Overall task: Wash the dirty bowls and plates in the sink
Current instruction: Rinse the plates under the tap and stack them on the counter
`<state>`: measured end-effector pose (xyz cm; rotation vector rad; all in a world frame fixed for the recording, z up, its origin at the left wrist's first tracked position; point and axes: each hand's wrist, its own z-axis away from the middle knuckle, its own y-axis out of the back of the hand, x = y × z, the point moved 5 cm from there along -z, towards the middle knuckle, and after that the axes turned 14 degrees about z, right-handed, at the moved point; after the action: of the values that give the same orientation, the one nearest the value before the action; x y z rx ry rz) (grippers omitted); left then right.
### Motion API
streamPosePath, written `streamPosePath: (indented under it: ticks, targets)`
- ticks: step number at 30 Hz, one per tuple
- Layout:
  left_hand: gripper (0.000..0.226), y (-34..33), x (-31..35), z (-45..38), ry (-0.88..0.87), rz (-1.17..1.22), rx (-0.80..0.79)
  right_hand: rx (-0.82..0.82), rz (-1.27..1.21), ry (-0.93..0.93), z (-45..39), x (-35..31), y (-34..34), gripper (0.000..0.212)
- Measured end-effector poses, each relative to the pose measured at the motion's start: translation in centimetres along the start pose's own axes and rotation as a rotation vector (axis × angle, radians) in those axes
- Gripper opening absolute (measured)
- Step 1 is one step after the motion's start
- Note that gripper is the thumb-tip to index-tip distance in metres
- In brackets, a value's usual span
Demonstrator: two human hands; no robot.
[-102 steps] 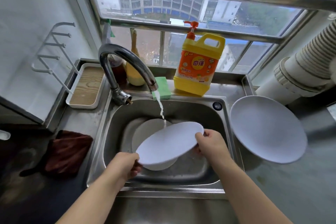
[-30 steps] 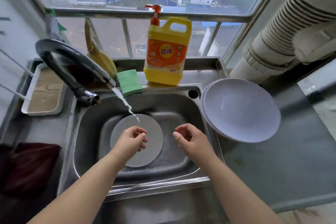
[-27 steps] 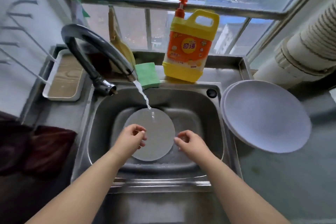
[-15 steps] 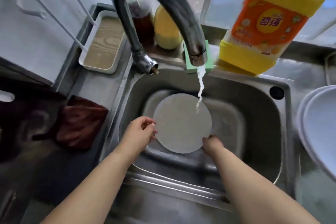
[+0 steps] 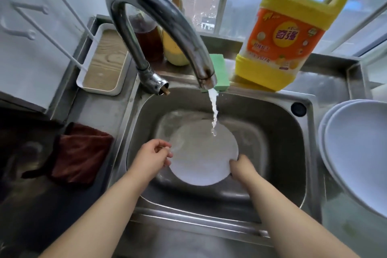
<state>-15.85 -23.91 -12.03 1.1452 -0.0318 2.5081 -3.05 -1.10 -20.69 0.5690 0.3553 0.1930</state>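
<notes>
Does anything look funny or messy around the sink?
A little. The stacked white plates on the right sit tilted, with an edge sticking out over the sink rim. The faucet spout looks stained near its tip. Nothing looks spilled or broken.

1. The plate (image 5: 204,157) in the sink is plain white.
2. The sink (image 5: 280,132) is dull silver-grey steel, like the tap (image 5: 167,25).
3. The detergent jug (image 5: 287,33) at far right is yellow with an orange label.
4. The sponge (image 5: 218,69) is green.
5. The cloth (image 5: 77,153) at left is dark red-brown.
6. The stacked plates (image 5: 356,153) at right are white.
7. The tray (image 5: 104,63) at far left is white-rimmed with a wood-grain base.
</notes>
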Motion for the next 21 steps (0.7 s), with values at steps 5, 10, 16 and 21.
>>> streamPosePath:
  ticks: [5, 10, 16, 21]
  targets:
    - [0.009, 0.4, -0.1, 0.5, -0.004, -0.095, 0.081, 0.019, -0.077, 0.036, 3.2, 0.0, 3.0, 0.022]
    - [0.02, -1.0, -0.2, 1.9, 0.169, 0.009, 0.051, 0.097, -0.144, 0.088, 7.9, -1.3, 6.8, 0.019]
    - [0.018, -4.5, 0.5, 2.7, 0.25, 0.244, -0.045, 0.274, -0.178, 0.206, 14.0, -2.4, 10.9, 0.011]
    - [0.025, -7.1, 1.6, 3.4, 0.294, 0.214, -0.179, 0.409, -0.15, 0.353, 17.3, -1.9, 12.1, 0.006]
